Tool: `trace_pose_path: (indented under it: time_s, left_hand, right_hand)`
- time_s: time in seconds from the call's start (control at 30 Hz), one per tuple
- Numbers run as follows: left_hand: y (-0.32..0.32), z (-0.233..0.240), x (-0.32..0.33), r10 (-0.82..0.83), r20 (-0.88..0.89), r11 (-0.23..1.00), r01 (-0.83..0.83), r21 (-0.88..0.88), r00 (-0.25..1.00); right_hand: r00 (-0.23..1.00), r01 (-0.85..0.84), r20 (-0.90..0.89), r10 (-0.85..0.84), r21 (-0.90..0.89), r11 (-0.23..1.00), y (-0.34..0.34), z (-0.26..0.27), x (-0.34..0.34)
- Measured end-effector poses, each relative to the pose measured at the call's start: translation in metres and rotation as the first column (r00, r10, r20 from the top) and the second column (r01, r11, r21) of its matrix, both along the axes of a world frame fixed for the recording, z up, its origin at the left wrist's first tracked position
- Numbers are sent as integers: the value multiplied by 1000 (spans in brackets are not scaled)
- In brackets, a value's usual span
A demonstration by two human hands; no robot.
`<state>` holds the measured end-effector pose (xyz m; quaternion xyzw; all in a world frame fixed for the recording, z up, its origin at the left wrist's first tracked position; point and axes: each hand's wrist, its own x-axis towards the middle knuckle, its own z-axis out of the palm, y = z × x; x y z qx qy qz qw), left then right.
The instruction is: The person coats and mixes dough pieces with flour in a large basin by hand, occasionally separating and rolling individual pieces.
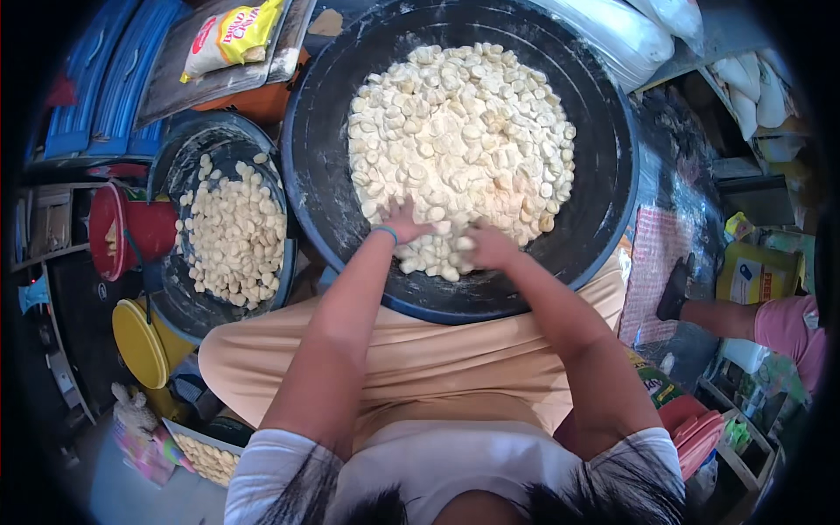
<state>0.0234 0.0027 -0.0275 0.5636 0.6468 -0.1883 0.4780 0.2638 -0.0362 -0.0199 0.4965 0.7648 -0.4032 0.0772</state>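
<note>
A wide black round basin stands against my crossed legs. Many small pale round dough pieces fill its middle, dusted with flour or crumbs. At the near edge of the heap, my left hand rests on the pieces with its fingers spread. My right hand is a little to its right, fingers curled and blurred by motion among the pieces. A pale piece shows by its fingertips, but whether it is gripped is unclear. Between and below the hands lies a cluster of whiter dough pieces.
On the left, a second dark basin holds more dough pieces, beside a red bucket and a yellow bucket. A bread crumb bag lies on a board. Another person's leg is at right.
</note>
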Motion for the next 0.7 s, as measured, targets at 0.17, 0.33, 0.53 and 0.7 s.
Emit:
trace_pose_path:
  time_s: [0.17,0.33,0.53,0.7]
  left_hand:
    - [-20,24,12,-181,-52,965,187,183,982]
    - [-37,45,42,474,774,795,-581,-172,420]
    - [-20,29,15,575,752,670,-714,-206,323]
    - [10,-5,-53,481,720,593,-790,154,501]
  right_hand:
    - [855,394,-172,-490,-399,828,22,13,17]
    - [757,462,-427,-494,-184,867,14,47,-26]
    - [674,419,-510,-534,-332,845,25,53,-13]
    - [695,542,-281,-662,-400,739,61,11,4]
